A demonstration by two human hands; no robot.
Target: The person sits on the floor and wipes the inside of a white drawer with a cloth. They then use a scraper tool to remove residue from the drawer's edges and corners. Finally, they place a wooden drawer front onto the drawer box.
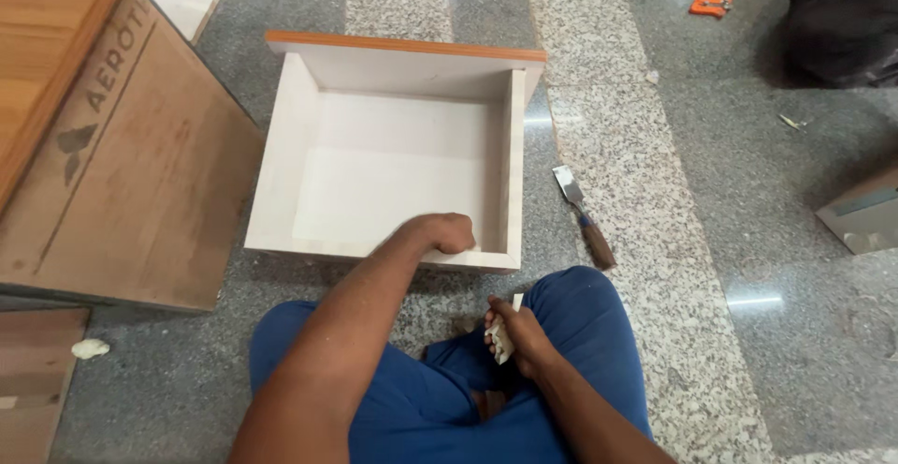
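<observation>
Seated cross-legged in blue trousers on a polished granite floor (748, 239), facing a white drawer box (281, 165) lying open side up, its orange-edged front panel farthest away. Left hand (451, 233) clenched in a fist, resting on the box's near wall. Right hand (516, 335) over the lap, grip closed on a small white piece (502, 342). Chisel (584, 215) just right of the box, blade pointing away, handle nearer.

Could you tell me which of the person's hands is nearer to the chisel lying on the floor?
The right hand, holding a small pale object, lies below and left of the chisel. The left hand rests on the drawer box's front edge, farther left.
</observation>
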